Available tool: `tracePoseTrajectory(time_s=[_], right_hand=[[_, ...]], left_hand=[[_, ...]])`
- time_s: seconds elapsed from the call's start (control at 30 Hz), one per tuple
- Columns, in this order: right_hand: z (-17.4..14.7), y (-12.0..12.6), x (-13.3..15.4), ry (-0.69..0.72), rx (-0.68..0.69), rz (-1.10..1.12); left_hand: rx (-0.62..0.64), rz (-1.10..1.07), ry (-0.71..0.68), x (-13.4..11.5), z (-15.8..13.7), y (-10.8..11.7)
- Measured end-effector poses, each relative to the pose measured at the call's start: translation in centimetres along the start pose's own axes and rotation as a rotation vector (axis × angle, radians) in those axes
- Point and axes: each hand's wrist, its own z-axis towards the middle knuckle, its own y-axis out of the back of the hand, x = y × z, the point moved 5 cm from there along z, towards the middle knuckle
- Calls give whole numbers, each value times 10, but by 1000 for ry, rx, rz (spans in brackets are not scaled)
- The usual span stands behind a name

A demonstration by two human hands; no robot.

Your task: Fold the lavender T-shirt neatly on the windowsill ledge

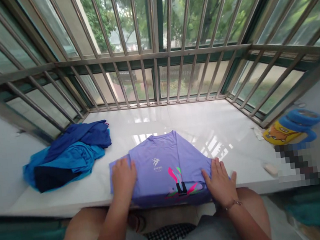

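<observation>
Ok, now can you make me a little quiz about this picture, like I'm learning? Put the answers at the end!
1. What colour is the shirt under the left hand and the right hand?
A) red
B) purple
C) yellow

2. True or false: there is a bracelet on the wrist of the right hand.

3. What lies on the white ledge to the left of the shirt?

Key:
1. B, purple.
2. True.
3. A heap of mostly blue cloth.
</observation>
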Motion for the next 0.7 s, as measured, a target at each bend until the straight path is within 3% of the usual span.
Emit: tracePoseTrajectory(time_s=[0.07,0.17,0.27,0.6,0.7], right_hand=[[1,-1,0,-5,-12,-4],[1,-1,0,-9,-24,1],[2,1,1,-14,-20,4],[-4,9,12,-60,-41,18],[-10,18,33,32,-114,14]], left_hand=[[37,139,220,65,0,12],[158,138,241,114,6,12],[260,21,135,119,18,2],[263,-312,283,111,76,-3],[248,-388,316,112,77,-5]])
